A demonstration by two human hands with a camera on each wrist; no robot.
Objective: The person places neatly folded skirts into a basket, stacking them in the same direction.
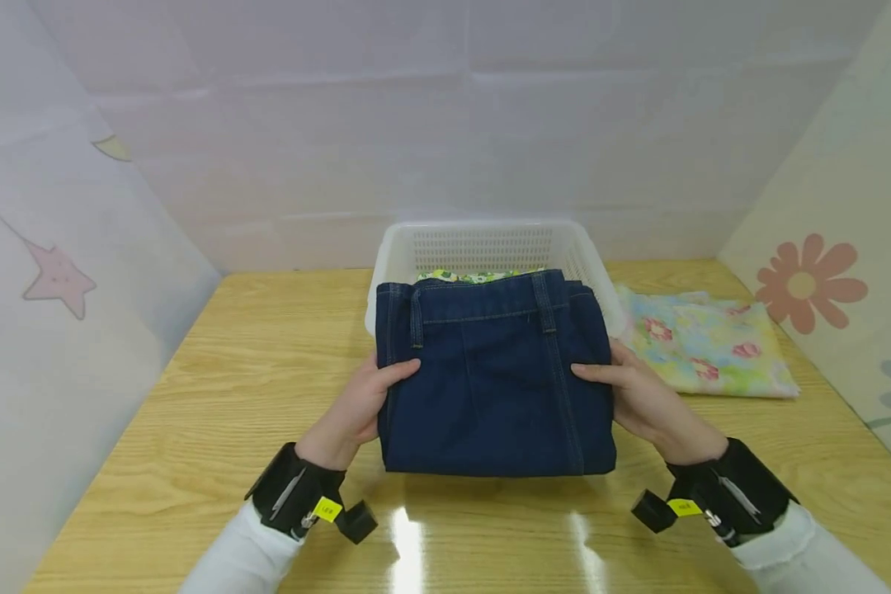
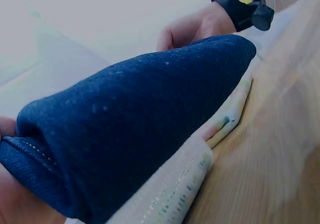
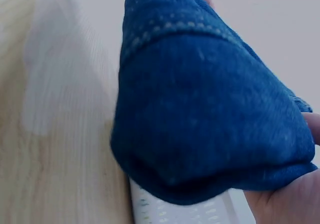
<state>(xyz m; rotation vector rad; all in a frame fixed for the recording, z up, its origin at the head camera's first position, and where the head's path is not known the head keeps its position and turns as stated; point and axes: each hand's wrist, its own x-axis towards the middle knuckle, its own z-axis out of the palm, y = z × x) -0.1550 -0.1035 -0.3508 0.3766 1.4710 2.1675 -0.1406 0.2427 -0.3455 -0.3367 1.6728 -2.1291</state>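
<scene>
Squarely held in the head view, a folded denim garment (image 1: 490, 396) hangs above the tabletop (image 1: 267, 355), the left hand (image 1: 349, 404) and right hand (image 1: 649, 404) clamped on opposite sides, likely to keep the fold flat, before a white basket (image 1: 483, 243) at the tabletop's far edge and a floral cloth (image 1: 713, 351) near its right edge. From the left wrist, the denim spans the gap between both hands. From the right wrist, its layered edge sits in the right hand's grip, most fingers hidden.
</scene>
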